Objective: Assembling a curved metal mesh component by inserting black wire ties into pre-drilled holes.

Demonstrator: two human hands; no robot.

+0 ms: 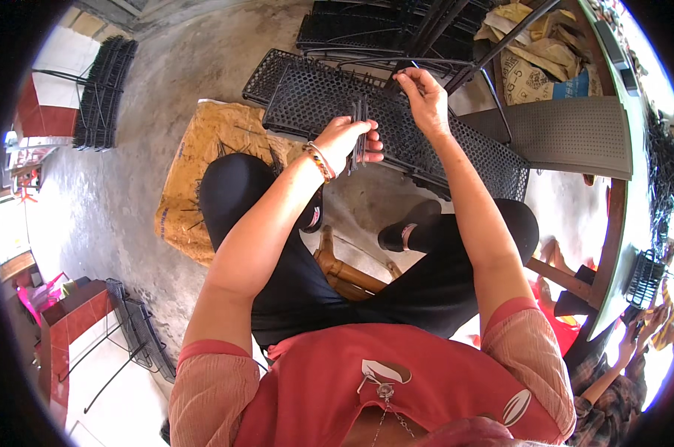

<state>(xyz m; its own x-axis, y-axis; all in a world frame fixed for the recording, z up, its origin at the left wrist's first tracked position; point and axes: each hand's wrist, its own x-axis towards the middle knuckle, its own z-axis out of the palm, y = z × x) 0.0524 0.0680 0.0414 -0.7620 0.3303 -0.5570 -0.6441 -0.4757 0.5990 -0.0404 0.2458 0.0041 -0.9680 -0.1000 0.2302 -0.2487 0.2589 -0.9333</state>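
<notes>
My left hand (339,146) is closed around a bundle of thin dark metal rods (360,113), which stick out above and below the fist. Farther right, my right hand (428,103) is raised with thumb and forefinger pinched together at the black wire frame (456,74). Whatever small piece lies between those fingertips is too small to name. Beneath both hands stretches a black perforated metal shelf (307,97), slanting from the far left down to the right. Several short thin rods stand along its far edge, close to my right fingertips.
A yellow-brown sack (184,179) with scattered rods lies on the concrete floor at left. More black racks (104,93) are stacked far left and at the back. A grey perforated panel (568,138) and crumpled paper sacks (527,74) are at right. Another person's arm (612,372) shows lower right.
</notes>
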